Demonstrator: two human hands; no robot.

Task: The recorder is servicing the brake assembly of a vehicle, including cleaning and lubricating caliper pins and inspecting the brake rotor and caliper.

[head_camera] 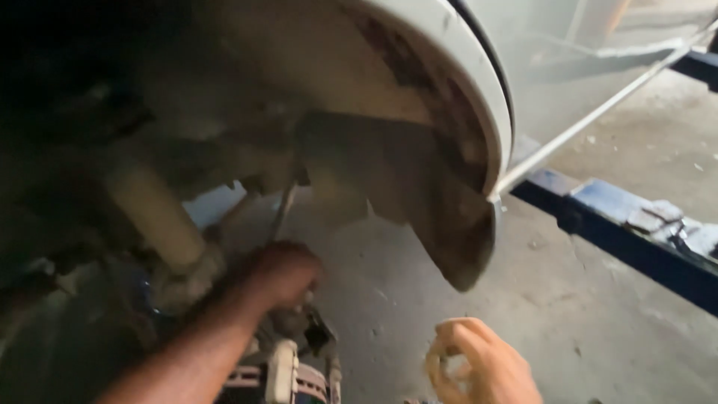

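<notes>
Two bare hands work inside a car's wheel arch (419, 172), seen from above. At about eight o'clock from the middle of the view, the left hand (283, 275) is closed in a fist around the lower end of a thin metal rod (283, 213), which rises toward twelve o'clock into the dark suspension parts (whether it is a tool shaft or a link, I cannot tell). Just at nine o'clock of that hand stands the pale shock absorber (153, 213), tilted. Below the left hand, at six o'clock, sits the brake caliper (283, 372) over the brake disc (310, 381). The right hand (479, 363), at about five o'clock, hangs apart from the car with fingers loosely curled; it is blurred, and whether it holds anything cannot be told. At three o'clock a blue lift arm (621, 232) crosses the concrete floor (568, 314).
</notes>
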